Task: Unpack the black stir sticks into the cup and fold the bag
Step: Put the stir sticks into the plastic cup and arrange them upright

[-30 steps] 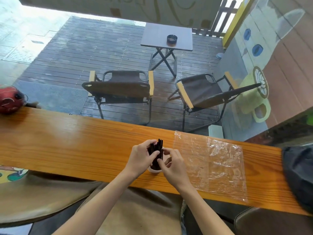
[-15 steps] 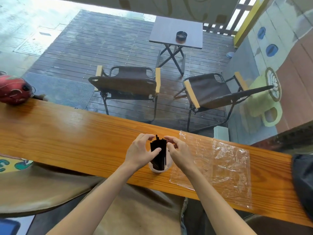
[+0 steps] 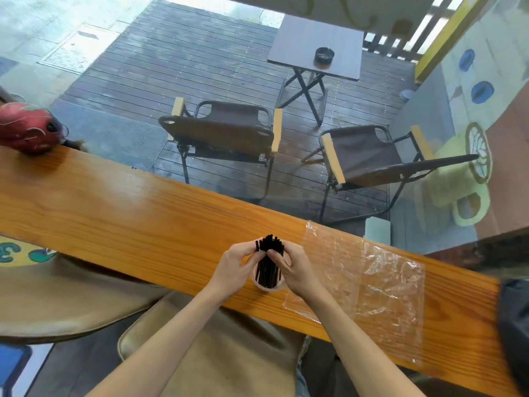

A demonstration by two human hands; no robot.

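Observation:
A bundle of black stir sticks [image 3: 268, 262] stands upright in a small pale cup [image 3: 269, 285] on the wooden counter [image 3: 128, 219]. My left hand [image 3: 234, 267] pinches the bundle's upper left side. My right hand [image 3: 294, 267] pinches its upper right side, thumb and fingers against the sticks. Most of the cup is hidden between my hands; only its near rim shows. The clear plastic bag [image 3: 363, 285] lies flat and unfolded on the counter, just right of my right hand.
A red rounded object [image 3: 28, 130] sits at the counter's far left end. A dark bag [image 3: 515, 333] rests at the right end. Beyond the counter, glass looks onto a deck with two folding chairs [image 3: 226, 133] and a small table [image 3: 315, 50].
Both hands have closed in on the top of the stick bundle, gathering it tighter in the cup. The camera has tilted and moved closer. The bag has stayed in place.

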